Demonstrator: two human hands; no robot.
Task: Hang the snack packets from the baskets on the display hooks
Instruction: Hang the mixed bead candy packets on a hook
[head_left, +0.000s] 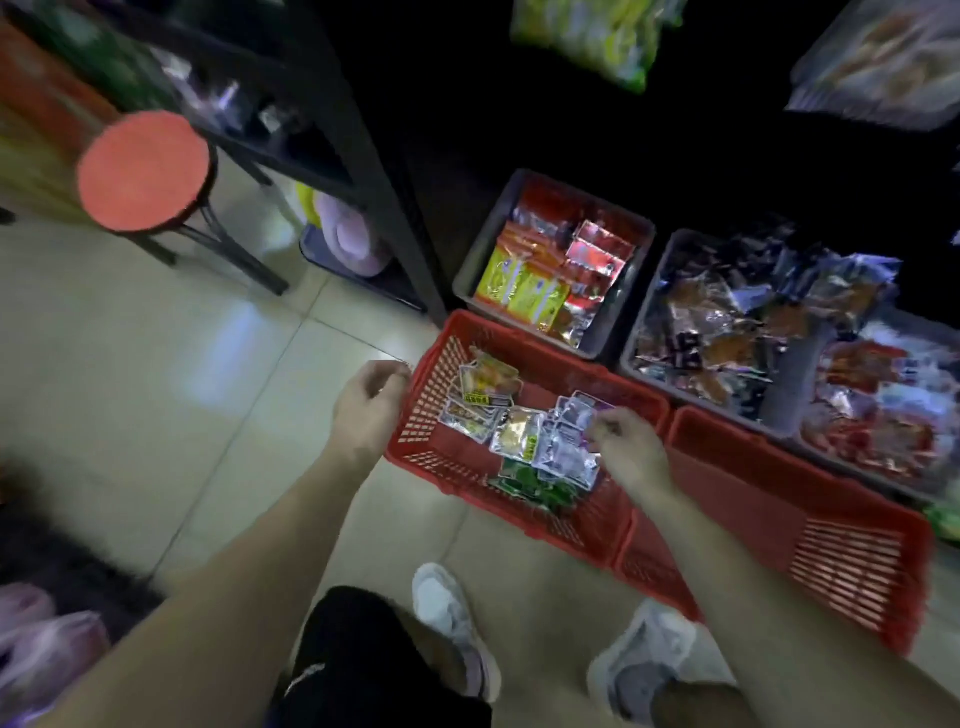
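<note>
A red plastic basket (431, 384) stands on the floor in front of me with several small snack packets inside: orange-yellow ones (485, 387) at the far left, silver-purple ones (563, 447) in the middle, green ones (530, 486) at the near side. My right hand (626, 444) reaches into the basket and its fingers pinch the top of a silver-purple packet. My left hand (371, 402) hovers at the basket's left rim, fingers loosely curled, holding nothing. A second red basket (857, 561) lies to the right; its contents are not visible.
Grey bins of packets stand behind the baskets: red and yellow ones (550, 270), dark ones (737, 332), red ones (893, 410). Bagged snacks (597, 36) hang above in the dark. A red stool (145, 169) and a black shelf frame (363, 156) stand left. My feet (452, 618) are below.
</note>
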